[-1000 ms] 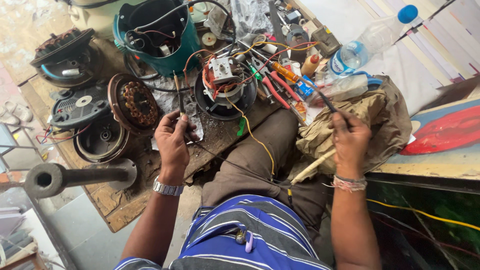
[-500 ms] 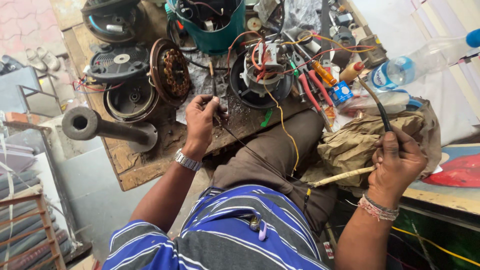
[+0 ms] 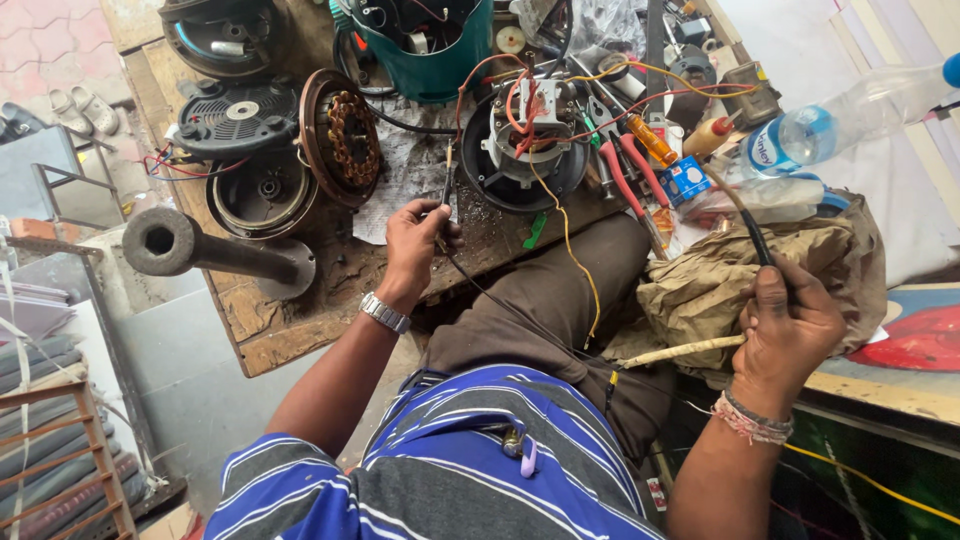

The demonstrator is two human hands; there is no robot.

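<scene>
head view looks down on a person seated at a cluttered wooden bench (image 3: 270, 330). the left hand (image 3: 418, 240), with a metal watch (image 3: 385, 313) on the wrist, is clenched around a thin probe-like tool (image 3: 447, 185) that points up toward the open motor (image 3: 525, 140) just beyond it; it looks like a soldering iron, though the tip is too small to be sure. a dark cord (image 3: 500, 305) runs from this hand down across the brown trousers (image 3: 560, 300). the right hand (image 3: 785, 320), with thread bands at the wrist, is closed on a black cable (image 3: 745, 215) that arcs up toward the tools on the bench, well apart from the left hand. a pale sleeved wire (image 3: 680, 352) sticks out leftward from under the same fist. that hand rests against a crumpled tan cloth (image 3: 720, 280).

the motor is a round black housing with red, yellow and white wires looped over it, and a yellow wire (image 3: 570, 250) trails off it over the bench edge. behind it stands a teal housing (image 3: 430, 50). to the left lie a copper-wound stator (image 3: 345, 135), a black vented cover (image 3: 235, 115) and a round shell (image 3: 262, 190) (all touching or overlapping). a heavy grey pipe (image 3: 200, 250) lies at the bench's left edge. red-handled pliers (image 3: 630, 170) and a clear water bottle (image 3: 850, 115) sit to the right of the motor.
</scene>
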